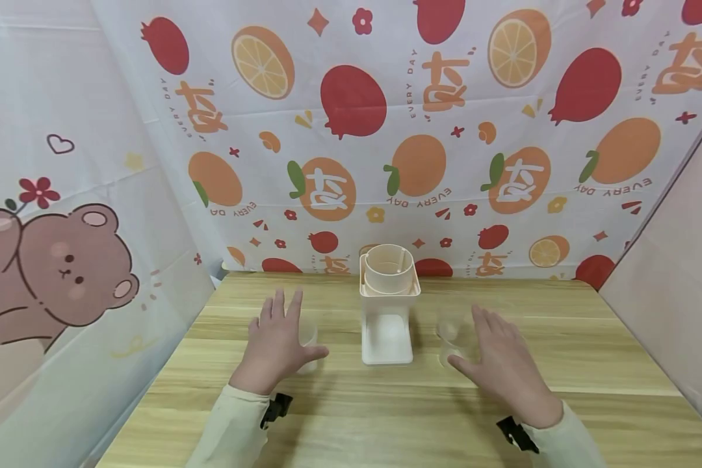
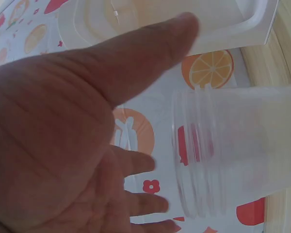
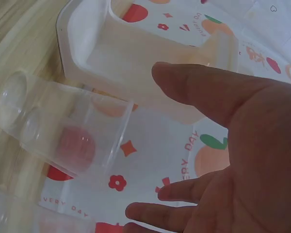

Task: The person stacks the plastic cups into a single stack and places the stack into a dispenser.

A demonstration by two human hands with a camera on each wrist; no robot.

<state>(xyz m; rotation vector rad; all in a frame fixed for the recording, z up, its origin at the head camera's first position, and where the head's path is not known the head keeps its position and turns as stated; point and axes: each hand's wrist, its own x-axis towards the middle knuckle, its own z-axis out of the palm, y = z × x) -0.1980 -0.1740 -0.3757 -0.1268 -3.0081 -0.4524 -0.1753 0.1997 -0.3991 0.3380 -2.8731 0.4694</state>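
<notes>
My left hand hovers over the table with fingers spread and thumb out, holding nothing. Close beside its thumb stands a clear plastic jar, whose threaded rim shows in the left wrist view. On the other side, my right hand is also spread, and its thumb overlaps a clear plastic cup in the head view. That cup stands apart from the fingers in the right wrist view. Between both hands is a cream-white stand with a round container in its top.
Another clear vessel appears at the lower left of the right wrist view. The wooden table ends at a fruit-printed curtain behind the stand. A bear-printed curtain hangs on the left, and a pale one on the right.
</notes>
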